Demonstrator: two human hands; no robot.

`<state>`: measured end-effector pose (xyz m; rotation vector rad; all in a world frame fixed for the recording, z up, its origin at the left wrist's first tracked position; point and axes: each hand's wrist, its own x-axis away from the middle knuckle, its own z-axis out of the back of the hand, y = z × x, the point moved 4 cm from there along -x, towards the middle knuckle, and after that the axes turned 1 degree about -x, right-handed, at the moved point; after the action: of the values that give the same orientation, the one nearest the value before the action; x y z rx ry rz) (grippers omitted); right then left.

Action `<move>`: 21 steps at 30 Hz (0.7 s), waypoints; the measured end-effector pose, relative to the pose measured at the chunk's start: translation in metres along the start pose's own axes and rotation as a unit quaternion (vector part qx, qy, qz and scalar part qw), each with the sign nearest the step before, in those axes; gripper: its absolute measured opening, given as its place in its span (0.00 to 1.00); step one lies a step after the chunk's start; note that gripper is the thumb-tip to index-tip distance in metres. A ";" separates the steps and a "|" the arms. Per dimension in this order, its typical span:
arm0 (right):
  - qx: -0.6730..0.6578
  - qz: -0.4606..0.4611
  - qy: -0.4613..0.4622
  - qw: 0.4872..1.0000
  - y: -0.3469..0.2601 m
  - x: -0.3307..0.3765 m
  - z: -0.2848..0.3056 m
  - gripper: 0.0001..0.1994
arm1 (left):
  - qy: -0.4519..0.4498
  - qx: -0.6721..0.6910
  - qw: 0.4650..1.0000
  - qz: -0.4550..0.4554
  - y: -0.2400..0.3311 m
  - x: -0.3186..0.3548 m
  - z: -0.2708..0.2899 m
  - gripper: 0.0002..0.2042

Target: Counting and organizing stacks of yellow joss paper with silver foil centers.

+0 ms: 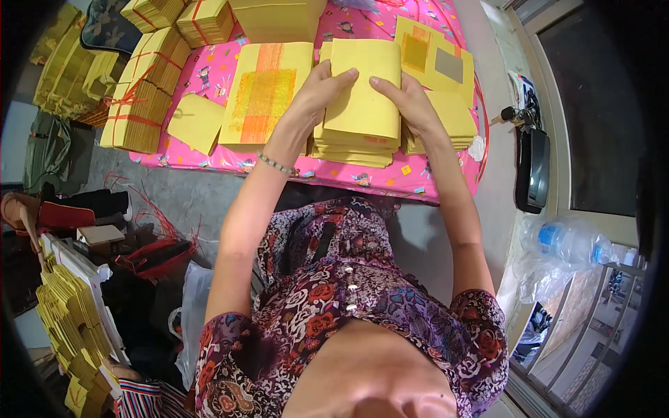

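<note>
Between my two hands is a folded yellow paper bundle [364,104], its rounded fold toward me. My left hand [322,89] grips its left edge, the thumb lying on top. From the other side my right hand [411,104] clasps it the same way; the fingers underneath are mostly hidden. Below the bundle lies a pile of folded yellow paper [352,155]. Left of it rests a yellow sheet [261,97] with an orange band and a gold patch. More yellow sheets [456,115] lie to the right, beside my right wrist.
The pink patterned table [202,78] carries bundles [143,94] tied with red string at the left and a tall yellow stack [279,21] at the back. Yellow paper piles [73,320] stand lower left, beside another person's striped sleeve [143,398]. A plastic bottle [568,240] lies right.
</note>
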<state>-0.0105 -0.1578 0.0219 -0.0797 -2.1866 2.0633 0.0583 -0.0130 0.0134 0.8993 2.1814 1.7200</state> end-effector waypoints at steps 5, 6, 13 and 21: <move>-0.095 -0.066 -0.016 0.993 0.008 0.000 -0.001 0.21 | -0.018 -0.008 0.999 0.031 -0.008 -0.007 0.001 0.16; -0.095 -0.066 -0.016 0.993 0.008 0.001 -0.001 0.21 | -0.018 -0.008 0.999 0.032 -0.006 -0.005 0.000 0.16; -0.088 -0.053 -0.012 0.995 0.005 0.004 -0.002 0.21 | -0.030 0.007 0.999 0.031 -0.008 -0.005 -0.001 0.14; -0.075 -0.036 -0.001 0.996 0.001 0.001 -0.002 0.20 | -0.023 0.004 1.000 0.008 -0.001 -0.003 -0.005 0.15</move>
<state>-0.0117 -0.1553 0.0211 -0.0128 -2.3073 1.8596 0.0577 -0.0186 0.0128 0.9512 2.1590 1.6811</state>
